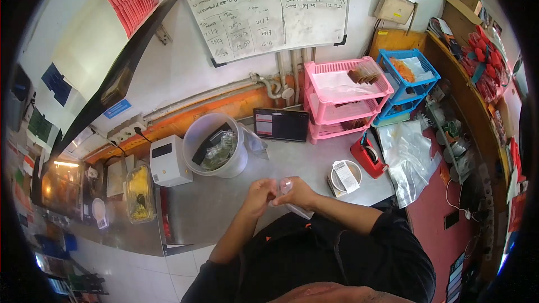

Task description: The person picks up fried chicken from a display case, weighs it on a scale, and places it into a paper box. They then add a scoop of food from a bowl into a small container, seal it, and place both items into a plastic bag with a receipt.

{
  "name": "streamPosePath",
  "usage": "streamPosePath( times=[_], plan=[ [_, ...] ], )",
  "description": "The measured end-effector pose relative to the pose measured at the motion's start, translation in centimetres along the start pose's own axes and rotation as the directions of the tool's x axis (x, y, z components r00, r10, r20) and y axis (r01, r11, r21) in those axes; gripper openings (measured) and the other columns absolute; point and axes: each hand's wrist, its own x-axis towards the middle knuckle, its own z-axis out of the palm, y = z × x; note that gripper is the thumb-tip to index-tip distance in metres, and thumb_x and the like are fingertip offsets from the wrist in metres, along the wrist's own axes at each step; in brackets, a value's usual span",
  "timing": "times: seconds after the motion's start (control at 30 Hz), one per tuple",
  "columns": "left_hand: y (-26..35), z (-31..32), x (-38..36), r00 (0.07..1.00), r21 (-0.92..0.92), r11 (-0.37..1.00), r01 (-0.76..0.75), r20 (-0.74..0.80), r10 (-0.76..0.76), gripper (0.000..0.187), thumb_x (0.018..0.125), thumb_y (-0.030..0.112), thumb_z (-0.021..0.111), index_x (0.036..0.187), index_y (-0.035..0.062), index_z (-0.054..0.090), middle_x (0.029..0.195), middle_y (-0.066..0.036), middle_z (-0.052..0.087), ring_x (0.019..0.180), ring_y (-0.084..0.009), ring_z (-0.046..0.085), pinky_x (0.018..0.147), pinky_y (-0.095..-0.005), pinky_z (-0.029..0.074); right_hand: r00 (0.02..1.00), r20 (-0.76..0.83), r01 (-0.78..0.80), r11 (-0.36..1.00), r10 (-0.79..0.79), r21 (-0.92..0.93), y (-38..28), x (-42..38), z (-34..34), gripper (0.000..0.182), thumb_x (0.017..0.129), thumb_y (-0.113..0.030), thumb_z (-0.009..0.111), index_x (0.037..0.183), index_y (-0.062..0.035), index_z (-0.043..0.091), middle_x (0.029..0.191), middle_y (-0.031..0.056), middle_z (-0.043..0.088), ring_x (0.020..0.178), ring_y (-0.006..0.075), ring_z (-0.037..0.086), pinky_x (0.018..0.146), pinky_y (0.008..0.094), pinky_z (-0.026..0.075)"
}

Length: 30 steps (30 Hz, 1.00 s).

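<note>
Close to my body, at the near edge of the metal table, my two hands meet. My right hand (pixel 298 192) is closed around a clear plastic bag (pixel 300 211), whose lower end hangs below the fingers toward my dark shirt. A rounded, shiny part of the bag bulges up between thumb and fingers. Right beside it my left hand (pixel 260 195) has its fingers curled together at the bag's edge; what lies inside them is too small to make out. Whether the bag contains anything cannot be seen.
A white bucket (pixel 238 160) holding clear plastic packets stands behind my hands, beside a white label printer (pixel 168 160). A tablet (pixel 281 125), pink rack (pixel 323 113), blue rack (pixel 387 101), red tape dispenser (pixel 368 155), white tub (pixel 335 177) and plastic sheets (pixel 407 160) surround the work area.
</note>
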Motion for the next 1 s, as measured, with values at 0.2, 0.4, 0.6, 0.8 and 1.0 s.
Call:
streamPosePath(
  times=[0.2,0.4,0.6,0.8,1.0],
  plan=[
    [3.1,-0.5,-0.8,0.999,0.403,0.915,-0.032,0.045,0.016,0.026,0.096,0.025,0.06,0.082,0.0041,0.066,0.07,-0.001,0.059,0.061,-0.0067,0.049,0.056,-0.0211,0.038,0.999,0.012,-0.044,0.969,0.042,0.244,3.2,0.0,-1.1,0.034,0.071,-0.014,0.087,0.07,-0.0092,0.054,0.063,-0.0019,0.056,0.061,0.0097,0.053,0.054,0.0303,0.044],
    [0.9,0.6,-0.5,0.941,0.245,0.952,0.183,0.237,-0.242,0.022,0.096,0.025,0.061,0.089,0.0038,0.067,0.076,0.001,0.061,0.064,-0.0056,0.051,0.058,-0.0206,0.039,0.963,-0.08,0.223,0.928,-0.258,-0.299,0.1,-1.1,-0.5,0.057,0.056,-0.029,0.095,0.069,-0.0047,0.045,0.059,0.0067,0.052,0.054,0.0165,0.049,0.053,0.037,0.042],
    [-0.4,0.1,-0.1,0.961,0.202,0.97,0.135,0.21,-0.178,0.016,0.094,0.018,0.063,0.088,0.003,0.067,0.078,0.001,0.063,0.067,-0.0059,0.053,0.061,-0.0211,0.042,0.975,-0.109,0.138,0.913,-0.193,-0.383,-0.8,-1.1,-1.0,0.065,0.049,-0.034,0.097,0.071,-0.005,0.044,0.062,0.0069,0.048,0.059,0.0164,0.045,0.054,0.0366,0.039],
    [0.1,0.7,-0.5,0.984,0.244,0.968,-0.053,0.175,0.01,0.013,0.092,0.011,0.065,0.083,0.0018,0.066,0.076,-0.001,0.064,0.068,-0.0074,0.056,0.064,-0.0215,0.044,0.996,0.012,0.093,0.996,-0.093,0.017,0.4,-0.3,-1.8,0.05,0.06,-0.024,0.094,0.07,-0.0092,0.047,0.067,-0.0027,0.054,0.065,0.0086,0.047,0.056,0.0302,0.039],
    [1.0,0.9,-1.0,0.976,0.156,0.98,-0.127,0.194,0.095,0.016,0.094,0.012,0.064,0.081,0.0013,0.066,0.075,-0.004,0.065,0.068,-0.0092,0.058,0.063,-0.023,0.046,0.937,0.349,-0.213,0.836,0.027,0.506,-2.2,-0.6,-3.2,0.017,0.076,-0.003,0.08,0.085,-0.0019,0.065,0.083,0.0038,0.068,0.078,0.0106,0.063,0.071,0.0246,0.049]
  ],
)
